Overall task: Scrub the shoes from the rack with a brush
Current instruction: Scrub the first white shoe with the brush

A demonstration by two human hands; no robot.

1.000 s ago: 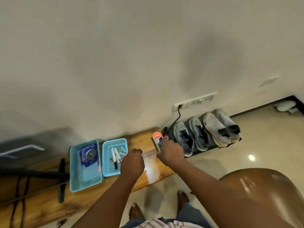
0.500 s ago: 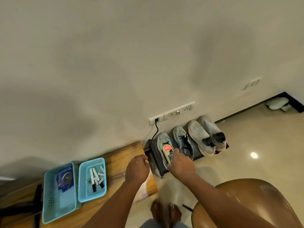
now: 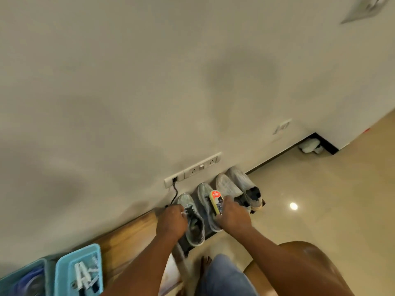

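Several shoes stand in a row on a low dark rack [image 3: 185, 247] against the wall. My left hand [image 3: 171, 222] is at the leftmost grey-blue shoe [image 3: 193, 224], fingers curled on its left rim by the laces. In my right hand [image 3: 234, 217] I grip a shoe brush [image 3: 216, 199] with a yellow body and a red label. The brush is held over the second grey-blue shoe [image 3: 205, 196]. A light grey pair [image 3: 229, 186] stands to the right, untouched.
A wooden bench [image 3: 130, 233] lies to the left with two light blue trays [image 3: 64, 265] holding small items. A black cable [image 3: 175, 194] hangs from the wall socket strip [image 3: 193, 170] behind the shoes. A brown rounded seat [image 3: 320, 268] is at lower right on the glossy tiled floor.
I have turned right and come closer to the rack. My left hand moved from above the bench to the leftmost shoe. My right hand carried the brush across to the second shoe.
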